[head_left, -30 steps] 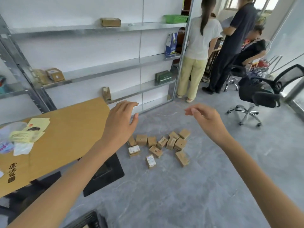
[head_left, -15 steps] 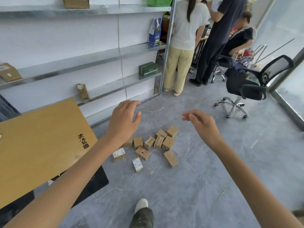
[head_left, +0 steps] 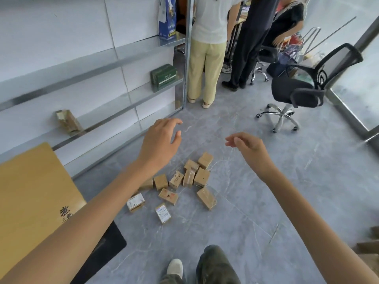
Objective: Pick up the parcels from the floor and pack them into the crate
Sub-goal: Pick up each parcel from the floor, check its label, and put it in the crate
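The left hand (head_left: 162, 140) reaches forward at the end of a bare, nearly straight arm. Its palm faces down, the fingers are loosely spread and slightly bent, the thumb sticks out to its right, and it holds nothing. Left of and below its forearm lies a flat tan board (head_left: 30, 191) with dark printed characters near its edge.

Below and between the two hands, on the grey marbled floor (head_left: 246, 222), lies a cluster of small brown cardboard parcels (head_left: 202, 177). There are roughly a dozen, set at mixed angles, and several touch one another. Some are wrapped in shiny clear tape. Two nearest the left forearm show white printed labels (head_left: 135, 201) face up. The forearm hides part of the leftmost parcel. Both hands are in the air, apart from the parcels.

The right hand (head_left: 248, 148) is raised with the wrist bent, its fingers loosely curled and pointing towards the left hand, empty. Beyond it and to its right stands a black mesh office chair (head_left: 297, 89) on a chrome wheeled base.
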`<state>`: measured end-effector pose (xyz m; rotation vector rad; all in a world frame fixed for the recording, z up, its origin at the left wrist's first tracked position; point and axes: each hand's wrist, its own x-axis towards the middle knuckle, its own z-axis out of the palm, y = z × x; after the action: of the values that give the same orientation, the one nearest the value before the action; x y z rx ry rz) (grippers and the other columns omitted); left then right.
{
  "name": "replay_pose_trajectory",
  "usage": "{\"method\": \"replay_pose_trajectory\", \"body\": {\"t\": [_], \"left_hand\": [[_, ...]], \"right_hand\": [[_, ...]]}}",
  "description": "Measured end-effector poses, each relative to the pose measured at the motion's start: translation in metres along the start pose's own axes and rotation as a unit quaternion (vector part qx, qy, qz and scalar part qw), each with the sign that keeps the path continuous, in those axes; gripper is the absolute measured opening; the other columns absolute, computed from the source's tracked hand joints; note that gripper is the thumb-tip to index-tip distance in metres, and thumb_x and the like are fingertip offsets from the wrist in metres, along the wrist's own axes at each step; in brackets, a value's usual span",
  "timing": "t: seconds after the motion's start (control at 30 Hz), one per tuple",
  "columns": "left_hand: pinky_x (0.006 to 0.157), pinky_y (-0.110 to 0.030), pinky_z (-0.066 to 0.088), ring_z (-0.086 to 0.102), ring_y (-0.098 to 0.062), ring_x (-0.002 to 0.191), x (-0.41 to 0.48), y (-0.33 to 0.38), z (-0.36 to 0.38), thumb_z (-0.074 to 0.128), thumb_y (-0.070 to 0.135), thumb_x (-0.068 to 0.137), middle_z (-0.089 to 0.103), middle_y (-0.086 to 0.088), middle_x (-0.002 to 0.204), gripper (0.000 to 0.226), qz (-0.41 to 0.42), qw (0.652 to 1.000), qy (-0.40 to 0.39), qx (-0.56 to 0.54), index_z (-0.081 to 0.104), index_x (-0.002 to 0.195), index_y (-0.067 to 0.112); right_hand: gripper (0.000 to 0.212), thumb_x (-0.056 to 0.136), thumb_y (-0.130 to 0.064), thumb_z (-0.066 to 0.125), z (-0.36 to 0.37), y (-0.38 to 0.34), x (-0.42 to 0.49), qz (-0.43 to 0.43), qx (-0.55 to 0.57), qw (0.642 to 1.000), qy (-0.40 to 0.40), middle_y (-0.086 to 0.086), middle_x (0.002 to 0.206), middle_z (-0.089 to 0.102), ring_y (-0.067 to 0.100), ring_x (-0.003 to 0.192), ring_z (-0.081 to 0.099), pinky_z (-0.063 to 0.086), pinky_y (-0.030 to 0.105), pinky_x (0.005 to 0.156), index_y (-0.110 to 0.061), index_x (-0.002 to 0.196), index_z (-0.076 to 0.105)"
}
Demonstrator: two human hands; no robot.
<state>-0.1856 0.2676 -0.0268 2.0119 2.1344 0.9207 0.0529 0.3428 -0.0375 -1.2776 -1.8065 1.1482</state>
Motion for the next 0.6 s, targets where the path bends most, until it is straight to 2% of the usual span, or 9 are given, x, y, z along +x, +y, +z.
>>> {"method": "replay_pose_trajectory", "body": {"t": [0.07,0.23,0.43,0.6], "left_hand": [[0.096,-0.031,0.039,0.051,-0.019,0.116,0.024,0.001,0.021,0.046,0.020,0.097,0.059,-0.003,0.122,0.029,0.003,1.000,-0.008,-0.008,0.054,0.124,0.013],[0.099,-0.030,0.037,0.049,-0.018,0.119,0.088,0.003,0.091,0.046,0.019,0.097,0.058,-0.002,0.126,0.031,-0.012,0.998,-0.054,-0.025,0.054,0.126,0.012],[0.094,-0.027,0.040,0.051,-0.018,0.117,0.164,-0.004,0.188,0.045,0.019,0.098,0.058,-0.003,0.125,0.030,-0.060,0.989,-0.118,-0.059,0.053,0.125,0.011],[0.090,-0.038,0.048,0.056,-0.020,0.109,0.195,-0.051,0.289,0.045,0.017,0.096,0.061,-0.003,0.116,0.024,-0.146,0.971,-0.166,-0.093,0.056,0.117,0.014]], "right_hand": [[0.024,0.098,-0.007,0.044,-0.008,0.014,0.025,0.010,-0.001,1.000,0.001,0.008,0.096,0.071,0.017,0.097,0.066,0.046,0.020,0.088,-0.010,0.099,0.067],[0.024,0.097,-0.007,0.045,-0.031,0.057,0.097,0.042,0.009,0.999,-0.009,0.001,0.088,0.070,0.015,0.092,0.065,0.044,0.017,0.081,-0.019,0.092,0.066],[0.022,0.097,-0.009,0.045,-0.054,0.125,0.181,0.107,-0.007,0.993,-0.042,0.003,0.091,0.071,0.014,0.092,0.065,0.044,0.015,0.080,-0.016,0.096,0.066],[0.025,0.096,-0.005,0.044,-0.030,0.216,0.236,0.193,-0.005,0.979,-0.057,0.010,0.090,0.071,0.023,0.092,0.067,0.050,0.031,0.087,-0.014,0.090,0.066]]}}
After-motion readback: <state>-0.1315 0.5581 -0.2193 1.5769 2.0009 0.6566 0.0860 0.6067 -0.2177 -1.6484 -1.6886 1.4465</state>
